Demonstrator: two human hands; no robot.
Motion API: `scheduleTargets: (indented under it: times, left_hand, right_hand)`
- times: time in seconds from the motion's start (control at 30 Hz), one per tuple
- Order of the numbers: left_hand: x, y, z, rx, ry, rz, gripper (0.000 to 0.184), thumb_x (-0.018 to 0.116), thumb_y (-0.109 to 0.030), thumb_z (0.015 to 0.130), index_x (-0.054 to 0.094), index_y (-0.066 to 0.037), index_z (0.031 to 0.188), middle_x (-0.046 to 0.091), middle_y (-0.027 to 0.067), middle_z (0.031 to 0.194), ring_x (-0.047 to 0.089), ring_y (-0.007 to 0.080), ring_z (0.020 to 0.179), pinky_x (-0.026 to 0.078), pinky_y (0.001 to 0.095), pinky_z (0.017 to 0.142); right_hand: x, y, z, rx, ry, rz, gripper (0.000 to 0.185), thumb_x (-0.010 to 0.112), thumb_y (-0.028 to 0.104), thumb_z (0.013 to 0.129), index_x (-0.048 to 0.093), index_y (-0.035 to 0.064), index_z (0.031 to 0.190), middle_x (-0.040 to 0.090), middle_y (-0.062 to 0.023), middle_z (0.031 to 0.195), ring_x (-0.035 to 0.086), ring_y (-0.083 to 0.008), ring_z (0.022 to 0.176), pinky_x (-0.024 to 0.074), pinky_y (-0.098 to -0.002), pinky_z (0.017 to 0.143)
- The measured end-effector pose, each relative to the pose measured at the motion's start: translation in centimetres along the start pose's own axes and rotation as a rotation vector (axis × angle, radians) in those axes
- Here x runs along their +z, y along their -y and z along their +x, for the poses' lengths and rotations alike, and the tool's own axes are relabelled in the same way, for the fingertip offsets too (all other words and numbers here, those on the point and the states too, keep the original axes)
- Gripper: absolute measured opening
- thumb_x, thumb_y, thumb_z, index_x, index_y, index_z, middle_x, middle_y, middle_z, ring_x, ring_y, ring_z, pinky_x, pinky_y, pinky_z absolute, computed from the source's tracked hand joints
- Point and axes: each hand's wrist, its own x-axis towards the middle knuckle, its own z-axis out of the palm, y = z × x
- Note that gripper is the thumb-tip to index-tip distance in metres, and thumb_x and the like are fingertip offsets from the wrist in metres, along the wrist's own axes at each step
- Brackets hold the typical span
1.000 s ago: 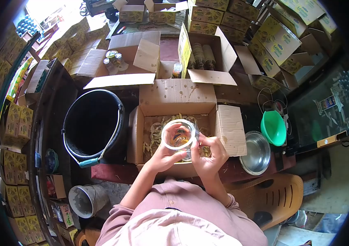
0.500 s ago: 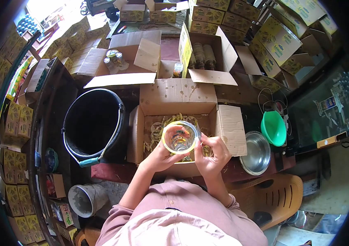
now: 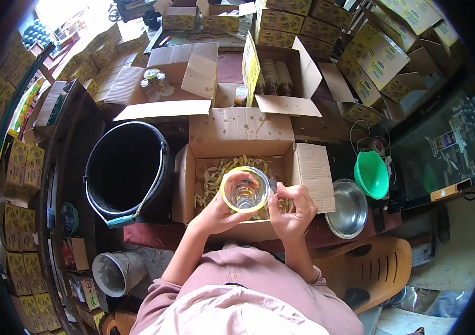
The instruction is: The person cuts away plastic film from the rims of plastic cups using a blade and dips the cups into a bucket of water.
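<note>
L hand [image 3: 215, 216] grips clear cup [image 3: 244, 204], mouth up, over open box [image 3: 248, 230]; R hand [image 3: 294, 216] bent narrow nr cup rim, can't tell if it holds sth. Box at table's [image 3: 154, 237] near edge, btwn bucket [image 3: 126, 167] & metal bowl [image 3: 349, 216]; R flap [image 3: 317, 167] just beyond R hand.

My left grip [image 3: 216, 214] holds a clear cup [image 3: 245, 191] over an open box [image 3: 237, 125] of pale scraps [image 3: 210, 177]; my right grip [image 3: 294, 212] pinches closed beside the rim. A bucket [image 3: 162, 192] stands left, bowls [image 3: 371, 175] right.
</note>
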Motion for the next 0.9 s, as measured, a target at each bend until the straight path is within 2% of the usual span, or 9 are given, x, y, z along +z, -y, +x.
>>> scheduleTargets:
  times: [0.17, 0.37, 0.67, 0.77, 0.9]
  left_hand:
    - [-0.1, 0.3, -0.1, 0.015, 0.038, 0.026, 0.065, 0.070, -0.009, 0.067, 0.034, -0.002, 0.122, 0.041, 0.0116, 0.114, 0.045, 0.0207, 0.108, 0.037, 0.0321, 0.093]
    - [-0.3, -0.1, 0.1, -0.018, 0.049, -0.013, 0.066, 0.069, -0.011, 0.062, 0.038, -0.003, 0.120, 0.045, 0.0106, 0.111, 0.048, 0.0210, 0.105, 0.038, 0.0326, 0.093]
    - [-0.6, -0.8, 0.4, -0.027, 0.120, -0.139, 0.061, 0.068, -0.013, 0.063, 0.042, -0.002, 0.117, 0.046, 0.0099, 0.110, 0.047, 0.0204, 0.106, 0.038, 0.0338, 0.093]
    - [-0.7, -0.9, 0.8, 0.067, 0.131, -0.091, 0.065, 0.072, -0.011, 0.064, 0.038, -0.002, 0.119, 0.046, 0.0098, 0.109, 0.047, 0.0191, 0.105, 0.040, 0.0338, 0.092]
    - [0.4, 0.1, 0.5, 0.061, -0.101, -0.009, 0.073, 0.078, -0.011, 0.062, 0.032, -0.005, 0.119, 0.043, 0.0096, 0.109, 0.046, 0.0182, 0.105, 0.042, 0.0334, 0.091]
  right_hand:
    - [0.2, 0.0, 0.1, -0.058, -0.011, -0.051, 0.021, 0.065, -0.006, 0.064, 0.064, 0.0022, 0.083, 0.059, -0.0082, 0.068, 0.060, -0.0168, 0.060, 0.0476, -0.0255, 0.055]
    - [0.1, -0.4, 0.4, -0.028, 0.023, 0.035, 0.021, 0.066, -0.007, 0.064, 0.063, 0.0020, 0.083, 0.059, -0.0082, 0.068, 0.061, -0.0166, 0.060, 0.0478, -0.0254, 0.055]
    - [-0.1, -0.4, 0.4, -0.030, 0.062, 0.046, 0.021, 0.065, -0.008, 0.064, 0.063, 0.0011, 0.082, 0.060, -0.0087, 0.069, 0.061, -0.0161, 0.061, 0.0478, -0.0246, 0.055]
    - [0.1, -0.3, 0.5, -0.042, 0.048, 0.034, 0.019, 0.065, -0.008, 0.065, 0.062, 0.0005, 0.082, 0.060, -0.0088, 0.069, 0.061, -0.0162, 0.060, 0.0482, -0.0245, 0.055]
    - [0.3, 0.0, 0.2, -0.013, 0.013, 0.041, 0.017, 0.065, -0.007, 0.066, 0.061, -0.0001, 0.080, 0.060, -0.0088, 0.070, 0.061, -0.0164, 0.061, 0.0489, -0.0251, 0.055]
